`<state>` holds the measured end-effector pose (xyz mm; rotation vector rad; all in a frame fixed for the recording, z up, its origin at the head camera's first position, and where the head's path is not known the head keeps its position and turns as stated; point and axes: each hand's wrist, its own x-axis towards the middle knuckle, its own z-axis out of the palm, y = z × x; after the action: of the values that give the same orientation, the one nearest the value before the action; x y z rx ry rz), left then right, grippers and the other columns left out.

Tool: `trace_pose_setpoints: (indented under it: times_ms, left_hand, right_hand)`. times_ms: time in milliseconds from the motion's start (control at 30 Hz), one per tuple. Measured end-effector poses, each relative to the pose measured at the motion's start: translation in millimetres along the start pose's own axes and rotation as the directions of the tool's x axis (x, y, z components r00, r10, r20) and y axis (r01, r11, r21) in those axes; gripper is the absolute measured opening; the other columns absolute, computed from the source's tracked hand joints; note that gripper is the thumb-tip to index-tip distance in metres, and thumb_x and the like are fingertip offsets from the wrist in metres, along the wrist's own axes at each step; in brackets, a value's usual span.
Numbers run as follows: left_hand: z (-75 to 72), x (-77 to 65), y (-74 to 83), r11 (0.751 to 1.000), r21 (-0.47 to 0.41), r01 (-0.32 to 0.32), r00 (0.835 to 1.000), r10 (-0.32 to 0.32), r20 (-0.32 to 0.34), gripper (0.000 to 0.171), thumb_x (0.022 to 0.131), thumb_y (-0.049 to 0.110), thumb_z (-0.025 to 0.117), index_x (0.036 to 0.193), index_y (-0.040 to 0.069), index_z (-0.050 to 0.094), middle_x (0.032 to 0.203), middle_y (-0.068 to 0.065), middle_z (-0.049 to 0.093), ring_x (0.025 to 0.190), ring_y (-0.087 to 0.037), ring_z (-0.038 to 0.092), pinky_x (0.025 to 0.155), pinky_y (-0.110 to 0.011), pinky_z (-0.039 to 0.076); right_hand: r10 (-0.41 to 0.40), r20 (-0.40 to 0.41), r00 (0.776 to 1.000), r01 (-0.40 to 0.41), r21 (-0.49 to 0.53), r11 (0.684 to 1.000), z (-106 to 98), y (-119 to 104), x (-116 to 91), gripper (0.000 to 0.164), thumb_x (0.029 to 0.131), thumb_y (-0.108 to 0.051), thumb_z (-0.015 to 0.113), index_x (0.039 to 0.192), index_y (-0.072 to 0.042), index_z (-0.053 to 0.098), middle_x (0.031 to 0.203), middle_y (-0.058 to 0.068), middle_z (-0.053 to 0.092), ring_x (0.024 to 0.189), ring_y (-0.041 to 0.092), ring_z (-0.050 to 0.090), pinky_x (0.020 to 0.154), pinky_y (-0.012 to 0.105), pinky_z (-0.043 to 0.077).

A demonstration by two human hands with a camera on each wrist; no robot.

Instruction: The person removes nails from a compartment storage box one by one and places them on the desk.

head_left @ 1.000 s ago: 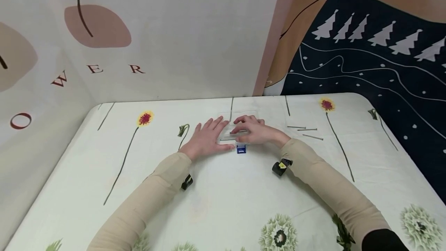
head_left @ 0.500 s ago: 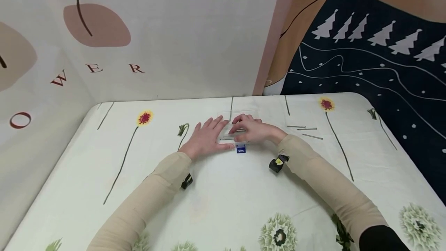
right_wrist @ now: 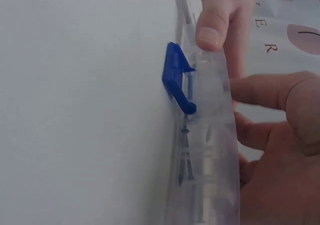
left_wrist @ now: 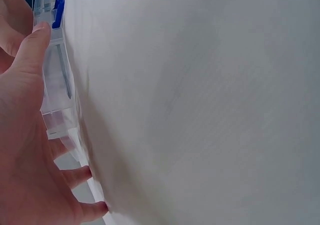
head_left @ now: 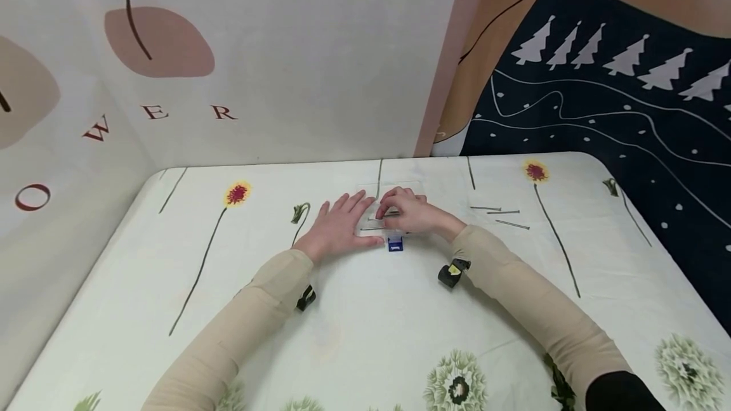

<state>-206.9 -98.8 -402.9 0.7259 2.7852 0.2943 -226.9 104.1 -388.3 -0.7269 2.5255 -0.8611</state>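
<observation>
On the table's (head_left: 365,316) far middle, the left hand (head_left: 341,227) lay spread, thumb against the clear plastic box (right_wrist: 215,80); the right hand (head_left: 415,214) curled over it, any hold unclear. Nails (right_wrist: 184,155) already lay inside; three loose nails (head_left: 513,224) remained outside, right, the blue latch (head_left: 395,244) unfastened.

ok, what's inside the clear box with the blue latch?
Inside the clear box: at least two nails, seen through its wall in the right wrist view. In the head view, the right hand covers part of the interior; total count unclear.
</observation>
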Motion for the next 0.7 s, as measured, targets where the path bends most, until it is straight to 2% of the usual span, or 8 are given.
trace_pose_setpoints:
  times_ms: [133,333,633,700]
  left_hand:
    - [0.3,0.6,0.0,1.000,0.000,0.001,1.000,-0.001,0.001,0.093,0.085,0.073,0.049,0.156,0.020,0.021,0.161,-0.004,0.012,0.144,-0.036,0.013,0.110,-0.063,0.011]
    - [0.7,0.3,0.3,1.000,-0.003,0.003,1.000,-0.003,0.004,0.093,0.085,0.073,0.049,0.156,0.020,0.020,0.161,-0.004,0.011,0.144,-0.036,0.012,0.110,-0.063,0.011]
    - [-0.4,-1.3,1.8,1.000,-0.009,0.015,1.000,-0.015,0.006,0.094,0.084,0.074,0.049,0.156,0.019,0.020,0.161,-0.003,0.010,0.144,-0.035,0.012,0.110,-0.062,0.010]
    - [-0.4,-1.3,2.0,1.000,-0.013,0.013,1.000,-0.013,0.002,0.094,0.084,0.074,0.049,0.156,0.019,0.021,0.161,-0.003,0.011,0.144,-0.036,0.012,0.110,-0.063,0.010]
  right_hand:
    - [0.059,-0.070,0.996,-0.057,0.035,0.998,4.3,-3.4,1.4,0.007,0.091,-0.016,0.065,0.094,-0.012,0.070,0.129,0.010,0.051,0.127,0.031,0.035,0.103,0.057,0.018]
    - [0.108,-0.116,0.987,-0.098,0.089,0.991,7.9,-4.4,1.9,0.005,0.090,-0.016,0.068,0.090,-0.012,0.071,0.127,0.008,0.053,0.126,0.029,0.036,0.106,0.054,0.014]
    - [0.035,-0.216,0.976,0.004,0.177,0.984,9.7,-0.1,0.2,0.007,0.088,-0.012,0.067,0.094,-0.010,0.070,0.114,0.006,0.061,0.120,0.025,0.047,0.105,0.057,0.016]
    - [0.021,-0.242,0.970,0.031,0.210,0.977,9.8,0.7,-1.6,0.007,0.088,-0.010,0.066,0.094,-0.009,0.069,0.111,0.006,0.061,0.116,0.025,0.050,0.106,0.056,0.020]
